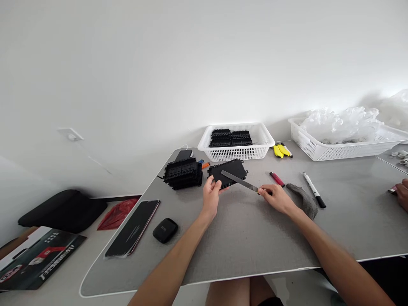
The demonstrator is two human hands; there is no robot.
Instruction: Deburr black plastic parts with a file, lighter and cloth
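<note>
The person's left hand (211, 194) is closed on the near edge of a flat, black plastic panel with toothed edges (235, 168), fingers beneath and thumb at the front edge. The panel is held above the grey table (242, 242), tilted so that its broad face shows. The right hand (276, 198) grips the dark handle of a long, flat, grey metal file (239, 180), whose blade reaches leftward across the panel's face; whether it touches the surface cannot be told.

Just left of the panel stands a stack of similar black plastic panels (181, 173), with a dark phone-like slab (184, 154) behind it. Beyond the panel, a white perforated plastic basket (263, 143) contains more black toothed pieces (220, 138). To its right are yellow-handled tools (278, 151).

Near the right hand lie a short red-and-black stick (277, 179), a crumpled grey cloth (302, 199) and a white marker with a black cap (314, 189). A second white basket (347, 150), farther right, holds clear plastic bags (344, 123). Toward the table's left edge are a large black-screened device (133, 227) and a small, rounded black case (165, 230). At the far right, a co-worker's hand (403, 194) is partly in view.
</note>
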